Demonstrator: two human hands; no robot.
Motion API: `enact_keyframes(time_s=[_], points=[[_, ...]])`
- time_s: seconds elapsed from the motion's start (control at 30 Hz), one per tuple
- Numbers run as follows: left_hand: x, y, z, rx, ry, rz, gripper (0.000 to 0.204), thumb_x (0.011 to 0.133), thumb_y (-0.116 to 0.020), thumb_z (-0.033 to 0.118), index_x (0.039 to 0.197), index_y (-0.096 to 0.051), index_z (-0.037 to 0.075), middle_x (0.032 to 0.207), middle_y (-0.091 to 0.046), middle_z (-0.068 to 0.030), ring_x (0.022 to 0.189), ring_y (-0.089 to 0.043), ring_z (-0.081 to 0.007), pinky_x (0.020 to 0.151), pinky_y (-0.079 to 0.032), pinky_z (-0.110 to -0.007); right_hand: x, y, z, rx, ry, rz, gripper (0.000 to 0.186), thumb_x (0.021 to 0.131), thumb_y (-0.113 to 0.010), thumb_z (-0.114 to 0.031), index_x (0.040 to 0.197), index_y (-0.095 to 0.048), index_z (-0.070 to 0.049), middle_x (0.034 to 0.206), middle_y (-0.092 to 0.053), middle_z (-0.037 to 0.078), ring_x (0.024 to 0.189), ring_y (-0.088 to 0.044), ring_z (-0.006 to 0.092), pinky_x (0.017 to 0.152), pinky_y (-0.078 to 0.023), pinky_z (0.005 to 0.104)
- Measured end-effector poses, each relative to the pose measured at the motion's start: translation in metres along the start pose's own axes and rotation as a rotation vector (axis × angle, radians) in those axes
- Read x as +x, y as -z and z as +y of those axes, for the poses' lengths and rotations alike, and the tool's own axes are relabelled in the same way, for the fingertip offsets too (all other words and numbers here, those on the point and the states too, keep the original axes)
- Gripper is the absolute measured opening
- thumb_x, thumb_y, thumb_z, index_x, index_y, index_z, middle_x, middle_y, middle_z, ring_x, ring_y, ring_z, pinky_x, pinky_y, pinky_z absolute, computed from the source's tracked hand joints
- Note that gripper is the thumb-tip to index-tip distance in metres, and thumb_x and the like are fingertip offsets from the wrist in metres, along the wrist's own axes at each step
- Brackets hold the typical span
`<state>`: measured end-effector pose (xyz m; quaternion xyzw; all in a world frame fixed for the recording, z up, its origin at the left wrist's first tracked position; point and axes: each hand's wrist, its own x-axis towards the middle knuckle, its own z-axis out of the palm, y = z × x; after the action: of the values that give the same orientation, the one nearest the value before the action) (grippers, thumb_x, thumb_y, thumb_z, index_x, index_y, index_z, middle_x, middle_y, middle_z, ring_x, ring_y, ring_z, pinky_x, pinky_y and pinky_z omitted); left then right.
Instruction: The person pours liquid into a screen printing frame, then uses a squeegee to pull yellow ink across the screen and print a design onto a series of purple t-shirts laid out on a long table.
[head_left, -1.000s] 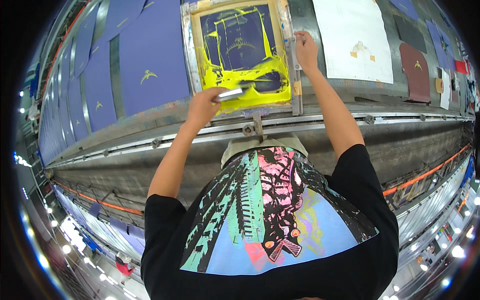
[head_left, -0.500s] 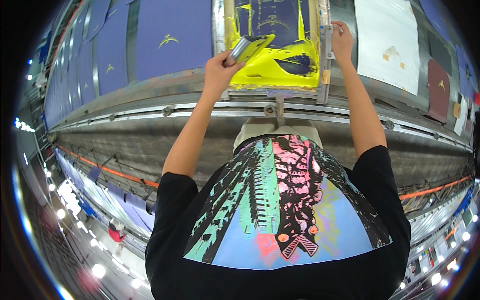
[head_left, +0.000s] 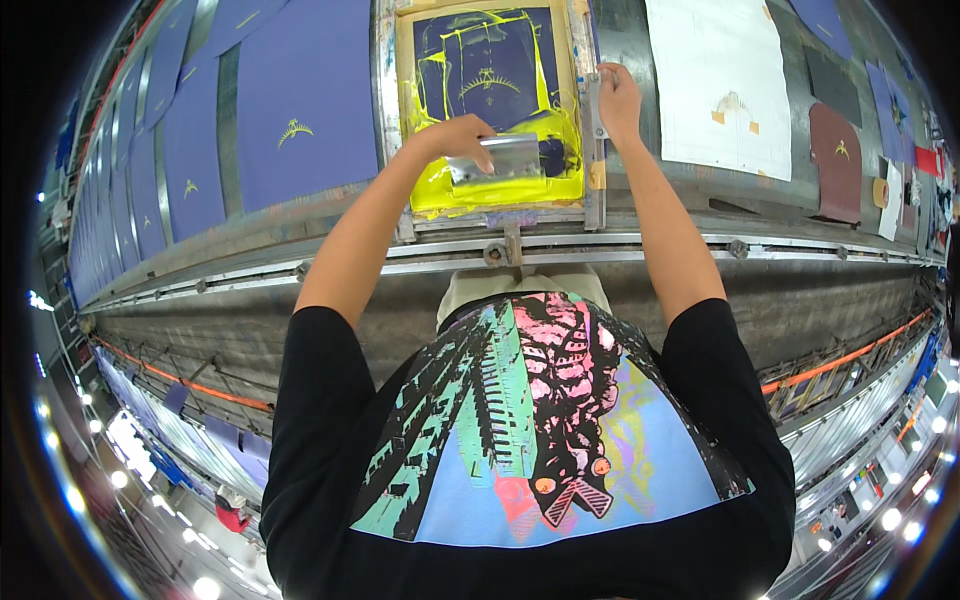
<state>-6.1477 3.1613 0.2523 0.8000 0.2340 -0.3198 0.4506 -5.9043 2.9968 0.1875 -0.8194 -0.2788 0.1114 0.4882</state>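
My left hand [head_left: 462, 137] is closed round the metal squeegee [head_left: 497, 160], blade down in the yellow ink [head_left: 500, 190] at the near end of the printing screen [head_left: 490, 75]. My right hand [head_left: 618, 98] clamps the frame's right rail [head_left: 592, 150] to keep it flat on the purple sheet.

I see my black short-sleeved T-shirt [head_left: 330, 440], its front covered by a large print: teal and black stripes on the left, a pink and black figure in the middle, pale blue and lilac on the right. Both forearms are bare. Beige trousers [head_left: 520, 288] show just beyond the shirt's far hem.
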Motion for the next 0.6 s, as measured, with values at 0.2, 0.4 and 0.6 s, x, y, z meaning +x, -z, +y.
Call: enact_keyframes(time_s=[0.2,0.4,0.6], points=[[0.020,0.043,-0.002,-0.088,0.066,-0.271,0.054,0.068,-0.084,0.014,0.119,-0.070,0.003,0.113,-0.072,-0.0114,0.107,-0.063,-0.0241,0.093,-0.048,-0.038,-0.004,0.003,-0.005,-0.002,-0.053,0.000,0.020,0.101,-0.055,-0.021,0.111,-0.068,-0.010,0.082,-0.068,0.022,0.077,-0.067,0.0409,0.072,-0.049,0.0493],[0.027,0.130,0.015,0.118,-0.046,0.543,0.048,0.078,-0.076,0.010,0.124,-0.065,0.002,0.092,-0.074,-0.0137,0.088,-0.072,-0.0248,0.080,-0.054,-0.036,-0.007,0.003,-0.010,0.054,-0.066,0.029,0.019,0.102,-0.056,-0.022,0.110,-0.069,-0.009,0.066,-0.055,0.013,0.060,-0.053,0.0235,0.062,-0.044,0.0396],[0.043,0.042,0.017,0.558,-0.152,1.246,0.034,0.080,-0.063,0.006,0.110,-0.074,0.019,0.096,-0.073,-0.0099,0.083,-0.066,-0.0326,0.073,-0.053,-0.045,-0.006,0.009,-0.020,0.047,-0.108,-0.015,0.020,0.102,-0.056,-0.022,0.112,-0.067,-0.009,0.064,-0.056,0.016,0.057,-0.055,0.0291,0.061,-0.045,0.0420]])
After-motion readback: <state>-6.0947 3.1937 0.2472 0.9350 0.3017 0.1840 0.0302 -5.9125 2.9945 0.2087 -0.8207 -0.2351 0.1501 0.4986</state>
